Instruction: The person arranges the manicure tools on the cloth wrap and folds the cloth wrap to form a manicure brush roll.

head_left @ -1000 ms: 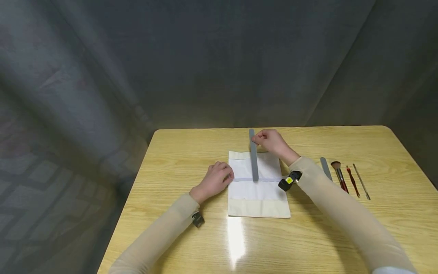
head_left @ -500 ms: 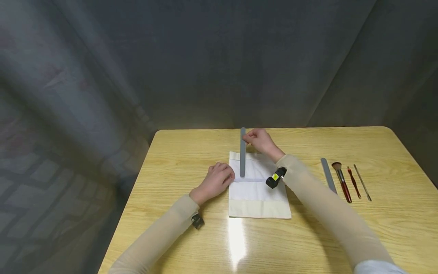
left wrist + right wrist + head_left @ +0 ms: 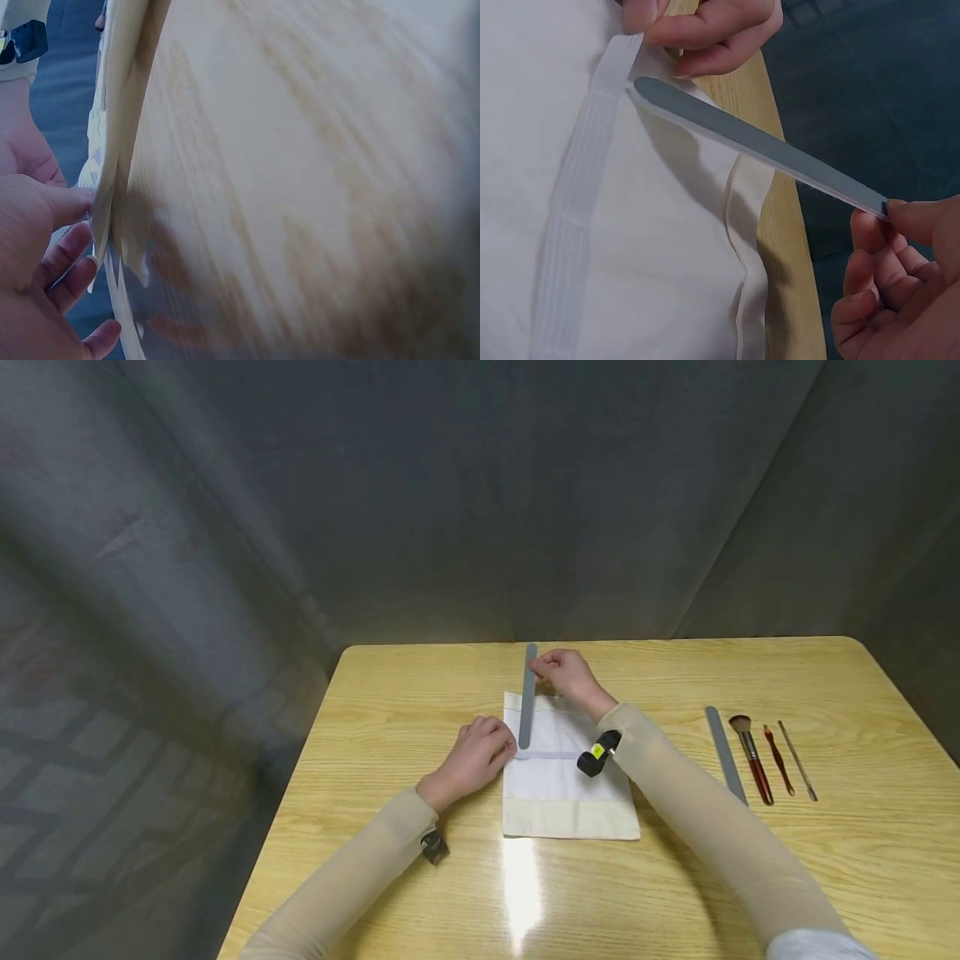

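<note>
A white cloth organizer [image 3: 568,818] with cream end flaps lies spread on the table. Across its middle runs a ribbed elastic band [image 3: 570,180]. At the organizer's left edge, my left hand [image 3: 472,753] pinches the band's end between thumb and finger, lifting it slightly in the right wrist view. My right hand [image 3: 566,675] pinches a long grey nail file [image 3: 527,702] near its far end, over the organizer's upper part. The file slants, its free rounded tip [image 3: 649,88] just beside the band and close to the left fingers.
To the right of the organizer lie a second grey nail file [image 3: 725,753], a makeup brush [image 3: 752,760] with a red handle, a small dark-red tool [image 3: 778,760] and a thin metal stick [image 3: 797,760]. A dark curtain [image 3: 510,510] hangs behind the wooden table [image 3: 397,702].
My right hand has carried the nail file leftward to the organizer's left side, its near tip now beside the left fingers. The left hand has stayed at the edge.
</note>
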`<state>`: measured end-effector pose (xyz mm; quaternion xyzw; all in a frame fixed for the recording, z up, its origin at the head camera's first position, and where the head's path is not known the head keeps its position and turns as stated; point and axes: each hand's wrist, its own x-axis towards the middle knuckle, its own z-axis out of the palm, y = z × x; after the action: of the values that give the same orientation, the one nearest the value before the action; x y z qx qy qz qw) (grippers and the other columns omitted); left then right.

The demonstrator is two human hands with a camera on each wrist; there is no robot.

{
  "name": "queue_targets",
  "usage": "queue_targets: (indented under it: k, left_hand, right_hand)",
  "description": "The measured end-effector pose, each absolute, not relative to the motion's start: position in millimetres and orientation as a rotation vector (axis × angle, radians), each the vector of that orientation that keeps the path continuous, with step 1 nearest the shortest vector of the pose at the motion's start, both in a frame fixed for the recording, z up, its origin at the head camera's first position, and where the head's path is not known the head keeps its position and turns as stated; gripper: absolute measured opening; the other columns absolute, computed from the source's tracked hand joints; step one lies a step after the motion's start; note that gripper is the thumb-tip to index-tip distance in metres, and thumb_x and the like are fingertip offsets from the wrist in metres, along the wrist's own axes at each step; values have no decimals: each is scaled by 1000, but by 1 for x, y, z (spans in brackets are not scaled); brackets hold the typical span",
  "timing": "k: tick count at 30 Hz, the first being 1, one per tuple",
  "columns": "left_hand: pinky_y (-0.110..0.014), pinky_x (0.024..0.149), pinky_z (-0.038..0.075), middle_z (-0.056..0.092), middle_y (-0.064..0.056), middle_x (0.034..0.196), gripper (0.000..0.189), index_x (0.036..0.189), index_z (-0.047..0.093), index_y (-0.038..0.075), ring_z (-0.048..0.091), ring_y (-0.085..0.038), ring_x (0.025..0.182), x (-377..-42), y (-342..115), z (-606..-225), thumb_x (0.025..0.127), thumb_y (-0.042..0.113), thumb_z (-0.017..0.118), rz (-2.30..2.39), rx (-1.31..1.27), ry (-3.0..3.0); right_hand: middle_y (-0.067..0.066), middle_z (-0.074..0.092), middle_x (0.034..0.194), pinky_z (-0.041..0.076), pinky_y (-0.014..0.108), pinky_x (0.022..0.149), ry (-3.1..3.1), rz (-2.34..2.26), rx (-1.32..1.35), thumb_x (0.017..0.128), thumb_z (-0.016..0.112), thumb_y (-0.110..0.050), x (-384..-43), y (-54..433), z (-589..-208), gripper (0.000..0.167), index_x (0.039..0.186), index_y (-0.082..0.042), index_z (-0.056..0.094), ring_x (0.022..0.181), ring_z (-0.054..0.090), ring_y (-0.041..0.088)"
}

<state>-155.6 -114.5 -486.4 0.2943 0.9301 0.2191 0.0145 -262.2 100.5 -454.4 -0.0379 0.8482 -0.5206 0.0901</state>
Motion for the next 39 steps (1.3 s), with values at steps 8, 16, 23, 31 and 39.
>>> queue_targets:
  k: [8, 16, 23, 31, 39]
  left_hand:
    - [-52, 99, 42, 64, -3, 119, 6, 102, 68, 16, 53, -24, 111, -156, -115, -487, 105, 19, 64, 675, 928, 2893]
    - [-51, 98, 43, 63, -3, 120, 8, 102, 68, 16, 53, -24, 111, -157, -116, -487, 106, 20, 62, 659, 921, 2890]
    - [-50, 98, 43, 63, -2, 118, 8, 101, 68, 17, 53, -22, 110, -157, -116, -488, 106, 20, 62, 644, 910, 2900]
    - [-51, 97, 43, 64, -2, 116, 7, 100, 68, 17, 53, -22, 109, -159, -116, -488, 105, 19, 64, 648, 906, 2901]
    - [-51, 97, 43, 64, -2, 115, 7, 100, 69, 16, 53, -23, 109, -159, -115, -487, 105, 19, 64, 664, 903, 2900]
  right_hand:
    - [11, 70, 97, 45, 27, 71, 2486, -1546, -141, 107, 60, -23, -261, 97, -460, 30, 111, 5, 70, 84, 58, 18]
    - [7, 65, 87, 43, 25, 63, 2447, -1513, -153, 106, 61, -24, -256, 95, -467, 28, 107, 2, 70, 74, 52, 17]
    - [6, 68, 88, 43, 25, 63, 2438, -1471, -179, 105, 63, -23, -256, 94, -473, 28, 118, 2, 63, 71, 54, 14]
    - [8, 66, 79, 44, 29, 62, 2478, -1437, -344, 104, 65, -18, -255, 96, -475, 48, 145, -5, 46, 65, 54, 14]
    - [7, 68, 81, 45, 30, 65, 2503, -1416, -407, 104, 65, -18, -254, 99, -474, 43, 142, -5, 49, 68, 57, 16]
